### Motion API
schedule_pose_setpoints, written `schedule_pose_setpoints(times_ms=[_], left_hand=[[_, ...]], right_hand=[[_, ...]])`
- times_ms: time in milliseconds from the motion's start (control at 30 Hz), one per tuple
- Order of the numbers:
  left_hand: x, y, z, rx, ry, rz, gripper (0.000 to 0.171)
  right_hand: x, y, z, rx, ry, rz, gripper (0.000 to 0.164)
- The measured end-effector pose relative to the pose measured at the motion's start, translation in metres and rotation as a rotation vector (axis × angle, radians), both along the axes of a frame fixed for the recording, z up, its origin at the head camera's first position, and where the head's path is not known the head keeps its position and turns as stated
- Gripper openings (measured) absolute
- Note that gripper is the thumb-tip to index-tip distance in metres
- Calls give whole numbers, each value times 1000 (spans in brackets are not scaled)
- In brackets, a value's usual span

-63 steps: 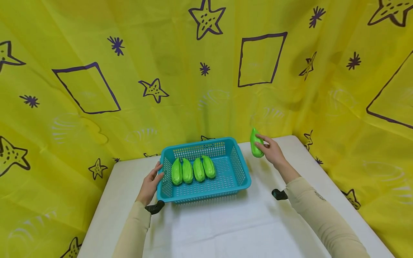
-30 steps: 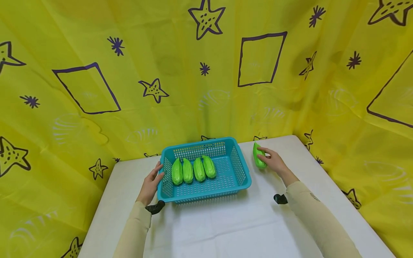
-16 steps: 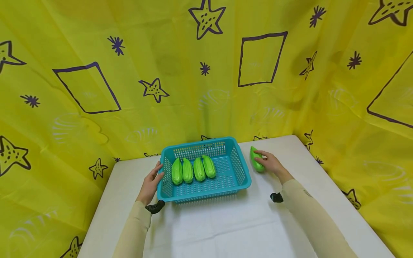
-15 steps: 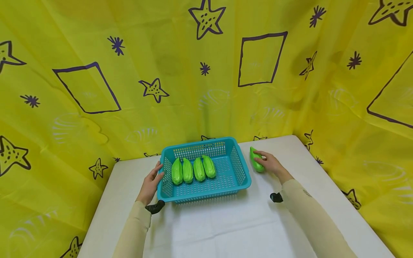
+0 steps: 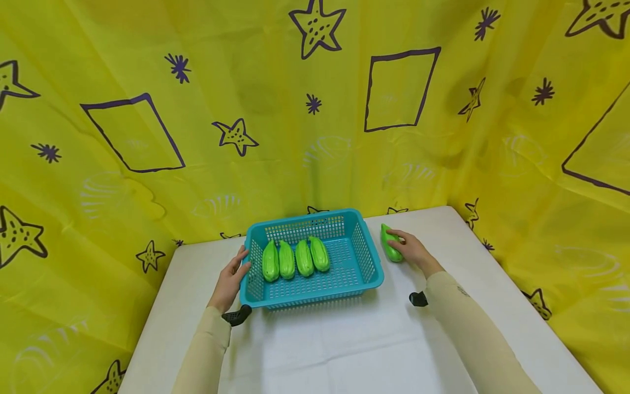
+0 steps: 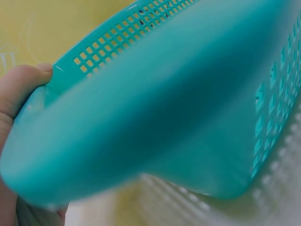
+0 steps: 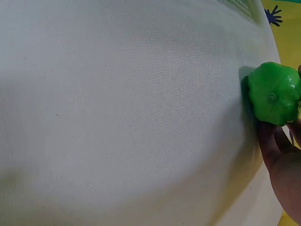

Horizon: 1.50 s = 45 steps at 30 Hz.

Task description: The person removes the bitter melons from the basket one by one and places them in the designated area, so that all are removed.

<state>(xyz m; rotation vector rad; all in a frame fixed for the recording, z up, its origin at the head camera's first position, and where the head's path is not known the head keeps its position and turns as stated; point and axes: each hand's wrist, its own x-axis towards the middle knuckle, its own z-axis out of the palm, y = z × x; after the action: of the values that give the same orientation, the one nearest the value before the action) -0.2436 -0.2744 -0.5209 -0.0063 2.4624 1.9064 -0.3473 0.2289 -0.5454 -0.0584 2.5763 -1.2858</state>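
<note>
A teal plastic basket [image 5: 315,299] with perforated walls stands on the table. Several ridged green gourds, one of them the rightmost gourd [image 5: 319,254], lie side by side in its left half. My left hand [image 5: 228,282] grips the basket's left rim; in the left wrist view the thumb [image 6: 28,80] hooks over that rim [image 6: 117,108]. Right of the basket, my right hand [image 5: 412,250] holds another green gourd [image 5: 386,241] low at the tabletop, thumb and fingers about its sides. The right wrist view shows the lobed end of this gourd [image 7: 272,96], with fingers under and behind it.
A white cloth covers the table [image 5: 325,350]. Yellow curtain [image 5: 275,180] printed with stars encloses the back and sides, close behind the basket. Black wrist-camera mounts [image 5: 418,299] stick out below both hands.
My right hand has lowered the gourd from above the table's back part to the tabletop beside the basket, tilting it slightly. Over the last half second it barely moves. Left hand and basket stay put.
</note>
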Motion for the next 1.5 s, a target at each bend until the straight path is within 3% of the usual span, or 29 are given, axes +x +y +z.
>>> schedule_pose_setpoints(times_ms=[933,1033,1267,1500], left_hand=[[-3,0,-1,-25,-18,8,55],[-1,1,2,-8,-36,7,54],[7,7,24,14,-62,-12,53],[11,10,28,-10,-64,-16,54]], right_hand=[[2,2,-1,-44,-26,-45,62],[2,3,-1,-41,-24,-45,62],[2,6,0,-47,0,-43,61],[2,9,2,-36,53,-47,58]])
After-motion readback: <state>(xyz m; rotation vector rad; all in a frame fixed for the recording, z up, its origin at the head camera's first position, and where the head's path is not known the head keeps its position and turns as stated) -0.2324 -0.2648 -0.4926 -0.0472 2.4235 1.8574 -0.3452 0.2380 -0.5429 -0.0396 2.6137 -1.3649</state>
